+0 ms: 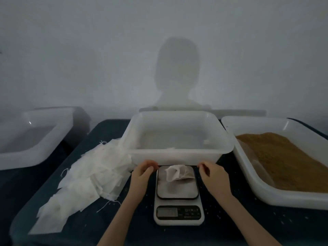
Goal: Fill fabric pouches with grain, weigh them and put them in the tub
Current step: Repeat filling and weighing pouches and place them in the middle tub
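A filled white fabric pouch [178,173] lies on the steel platform of a small kitchen scale [178,197]. My left hand [144,172] hovers just left of the platform, fingers curled and apart, holding nothing. My right hand [211,173] is just right of it, also loose and apart from the pouch. Right behind the scale stands a white plastic tub [179,155] holding a few pouches. A tub of brown grain [284,162] sits at the right. A heap of flat, unfilled pouches [92,176] lies at the left.
Another white tub [35,155] stands at the far left, partly off the dark tray-like work surface [88,224]. Loose grains are scattered on the surface around the scale. A bare wall rises behind the tubs.
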A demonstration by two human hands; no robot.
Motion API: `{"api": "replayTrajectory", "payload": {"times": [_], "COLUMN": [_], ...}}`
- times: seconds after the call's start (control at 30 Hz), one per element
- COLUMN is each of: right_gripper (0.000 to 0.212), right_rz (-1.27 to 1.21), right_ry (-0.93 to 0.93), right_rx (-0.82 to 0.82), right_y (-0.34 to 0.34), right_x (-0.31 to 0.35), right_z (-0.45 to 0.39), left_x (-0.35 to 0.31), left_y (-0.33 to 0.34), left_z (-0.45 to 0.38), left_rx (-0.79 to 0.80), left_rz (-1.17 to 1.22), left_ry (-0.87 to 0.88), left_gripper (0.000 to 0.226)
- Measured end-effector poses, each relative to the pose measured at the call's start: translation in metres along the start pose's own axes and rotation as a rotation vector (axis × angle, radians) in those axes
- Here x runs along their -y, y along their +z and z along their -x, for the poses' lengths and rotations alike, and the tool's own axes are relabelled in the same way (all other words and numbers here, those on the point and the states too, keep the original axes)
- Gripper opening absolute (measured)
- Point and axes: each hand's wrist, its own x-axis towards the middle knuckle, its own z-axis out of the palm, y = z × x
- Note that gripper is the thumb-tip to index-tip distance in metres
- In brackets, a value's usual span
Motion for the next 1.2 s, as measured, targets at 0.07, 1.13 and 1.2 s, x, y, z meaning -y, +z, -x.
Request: {"api": "replayTrajectory", "payload": {"times": [0.07,1.13,1.2], "right_gripper": [0.016,0.033,0.044], "right_rz": [-0.102,-0.098,0.076], "right_ry": [0.094,-0.35,-0.411], "right_rx": [-0.043,0.181,0.261], "right_y": [0.01,-0.009,-0.005], "right_x": [-0.008,0.041,0.05], "right_z": [0.003,0.001,0.001], "left_x": [0.007,0.024,0.024], "left_y": [0.004,0.004,0.004], "left_z": [0.001,0.003,0.003], "left_rx": [-0.055,-0.114,-0.117], "left_rz": [0.0,-0.061,-0.059], "left_ry": [-0.018,-0.135,-0.132], "left_gripper": [0.026,0.024,0.024]}}
